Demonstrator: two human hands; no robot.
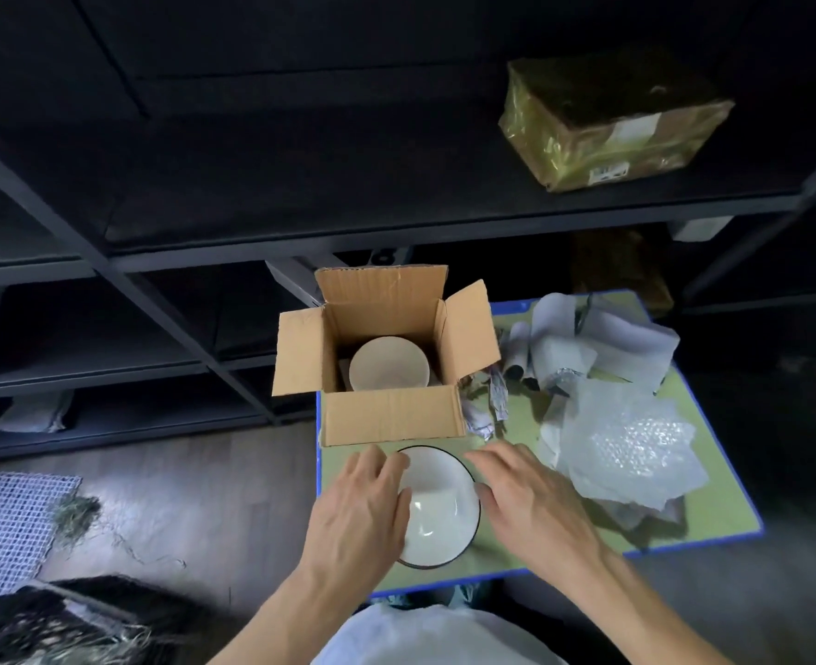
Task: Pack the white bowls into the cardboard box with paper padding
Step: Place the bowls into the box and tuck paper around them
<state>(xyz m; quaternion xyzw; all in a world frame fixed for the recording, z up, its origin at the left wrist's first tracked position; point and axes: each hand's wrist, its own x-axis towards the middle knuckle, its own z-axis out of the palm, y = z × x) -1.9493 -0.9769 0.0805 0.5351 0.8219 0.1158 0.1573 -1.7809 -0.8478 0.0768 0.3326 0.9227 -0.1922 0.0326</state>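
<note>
Dark shelves [444,218] back green table [725,513] bearing cardboard box [391,419].

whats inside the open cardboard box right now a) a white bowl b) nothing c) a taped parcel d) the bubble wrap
a: a white bowl sits inside the cardboard box, while the bubble wrap lies outside it on the table.
</note>
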